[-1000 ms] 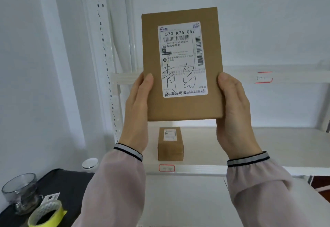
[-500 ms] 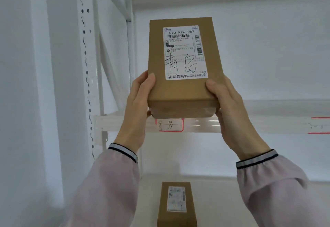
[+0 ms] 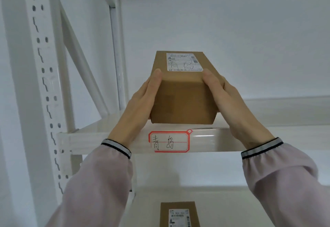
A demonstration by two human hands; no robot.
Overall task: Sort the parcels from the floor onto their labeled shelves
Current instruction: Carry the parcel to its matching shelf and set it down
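Observation:
A brown cardboard parcel [image 3: 180, 100] with a white shipping label on top lies flat at the front edge of the upper white shelf [image 3: 223, 140]. My left hand [image 3: 141, 105] presses its left side and my right hand [image 3: 230, 101] its right side, so both hold it. Directly below the parcel, a red-framed label [image 3: 169, 142] with handwritten characters is stuck on the shelf's front rail. The same characters are written on the parcel's label.
A second, smaller brown parcel [image 3: 179, 214] lies on the lower shelf [image 3: 232, 209], under the first. The rack's perforated white upright [image 3: 44, 83] and a diagonal brace [image 3: 80, 57] stand at the left. A white wall is behind the rack.
Both hands raised the parcel from in front of me, tipped it flat and carried it forward onto the upper shelf. The view tilted upward.

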